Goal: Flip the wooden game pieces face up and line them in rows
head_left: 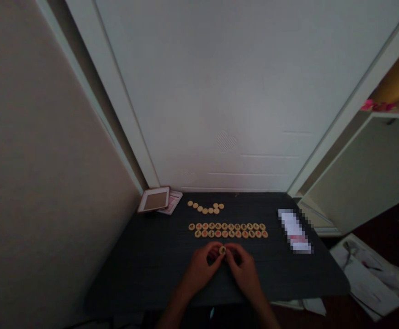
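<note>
Between my two hands is a round wooden Chinese chess piece [222, 250] with a dark character on its face. My left hand [202, 265] pinches it from the left, and my right hand [241, 264] pinches it from the right. Just beyond my fingers, two rows of similar pieces lie face up, some with red and some with dark characters; the nearer row [231, 234] runs close along the farther row [224, 226]. Farther back, several pale pieces [205, 211] with no visible marks form a curved line.
The dark table [144, 269] stands against a white panel [199, 100]. A box-like frame [154, 199] lies on a printed card [174, 201] at the back left. At the right lies a pixelated flat object [294, 230]. A white box [374, 278] sits lower, beyond the right edge.
</note>
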Demonstrator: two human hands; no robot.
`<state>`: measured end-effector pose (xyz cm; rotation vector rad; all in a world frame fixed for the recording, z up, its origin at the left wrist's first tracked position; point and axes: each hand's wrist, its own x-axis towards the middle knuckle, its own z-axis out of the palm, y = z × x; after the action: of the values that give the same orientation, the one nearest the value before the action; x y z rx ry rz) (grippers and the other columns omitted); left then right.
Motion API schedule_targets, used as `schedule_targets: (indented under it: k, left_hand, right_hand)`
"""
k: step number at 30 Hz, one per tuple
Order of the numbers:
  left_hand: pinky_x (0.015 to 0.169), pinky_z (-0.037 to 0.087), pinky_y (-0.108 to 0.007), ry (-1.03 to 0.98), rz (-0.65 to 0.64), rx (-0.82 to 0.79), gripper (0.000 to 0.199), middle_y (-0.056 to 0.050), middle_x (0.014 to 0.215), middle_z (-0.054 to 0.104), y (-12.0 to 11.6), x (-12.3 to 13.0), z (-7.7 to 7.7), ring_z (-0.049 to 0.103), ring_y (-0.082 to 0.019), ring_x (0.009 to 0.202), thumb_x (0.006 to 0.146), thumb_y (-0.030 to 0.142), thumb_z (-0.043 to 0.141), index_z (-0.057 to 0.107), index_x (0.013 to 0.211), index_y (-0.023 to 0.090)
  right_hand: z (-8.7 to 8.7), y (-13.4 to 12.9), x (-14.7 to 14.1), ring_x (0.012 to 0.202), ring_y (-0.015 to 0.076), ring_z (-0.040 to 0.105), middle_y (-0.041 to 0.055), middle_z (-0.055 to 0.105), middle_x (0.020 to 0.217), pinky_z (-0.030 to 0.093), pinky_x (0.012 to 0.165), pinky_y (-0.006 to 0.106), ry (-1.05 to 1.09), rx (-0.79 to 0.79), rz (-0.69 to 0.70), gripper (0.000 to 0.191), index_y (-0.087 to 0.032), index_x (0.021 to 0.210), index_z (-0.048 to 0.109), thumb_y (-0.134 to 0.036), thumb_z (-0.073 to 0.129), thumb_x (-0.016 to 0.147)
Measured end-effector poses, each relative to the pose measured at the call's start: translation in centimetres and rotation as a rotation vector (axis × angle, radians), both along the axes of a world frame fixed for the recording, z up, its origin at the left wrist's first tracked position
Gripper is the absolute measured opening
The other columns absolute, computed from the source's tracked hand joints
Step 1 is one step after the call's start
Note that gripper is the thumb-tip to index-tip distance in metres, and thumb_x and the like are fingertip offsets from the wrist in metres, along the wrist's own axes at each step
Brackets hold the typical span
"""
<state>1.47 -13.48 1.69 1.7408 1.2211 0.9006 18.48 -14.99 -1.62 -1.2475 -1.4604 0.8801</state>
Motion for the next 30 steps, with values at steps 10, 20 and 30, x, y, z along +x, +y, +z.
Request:
schedule_targets:
  k: [10, 20, 30]
  left_hand:
    - [0.08, 0.056, -0.031, 0.123, 0.038, 0.104, 0.025, -0.002, 0.096, 0.078, -0.4, -1.9, 1.2, 0.072, -0.021, 0.082, 0.089, 0.039, 0.063, 0.073, 0.108, 0.027]
    - [0.08, 0.056, -0.034, 0.391, 0.418, 0.279, 0.033, -0.003, 0.098, 0.076, 2.2, -7.8, 0.4, 0.071, -0.023, 0.085, 0.093, 0.045, 0.056, 0.07, 0.115, 0.024]
    - [0.084, 0.05, -0.042, 0.714, 0.446, 0.411, 0.03, -0.008, 0.107, 0.071, 2.8, -8.4, -2.1, 0.063, -0.03, 0.101, 0.094, 0.045, 0.056, 0.074, 0.105, 0.024]
  right_hand:
    - [0.3, -0.3, -0.2, 0.084, 0.0227, 0.072, 0.0063, 0.077, 0.094, 0.056, 0.077, 0.031, -0.051, 0.004, 0.025, 0.033, -0.022, 0.103, 0.074, -0.049, 0.057, 0.094]
    - [0.1, -0.5, -0.3, 0.079, 0.021, 0.071, 0.0055, 0.076, 0.089, 0.054, 0.073, 0.028, -0.11, 0.035, -0.011, 0.034, -0.021, 0.101, 0.074, -0.048, 0.055, 0.096]
    - [0.2, -0.5, -0.3, 0.079, 0.0213, 0.071, 0.0057, 0.076, 0.089, 0.055, 0.073, 0.029, -0.112, 0.053, -0.019, 0.036, -0.021, 0.099, 0.075, -0.05, 0.054, 0.096]
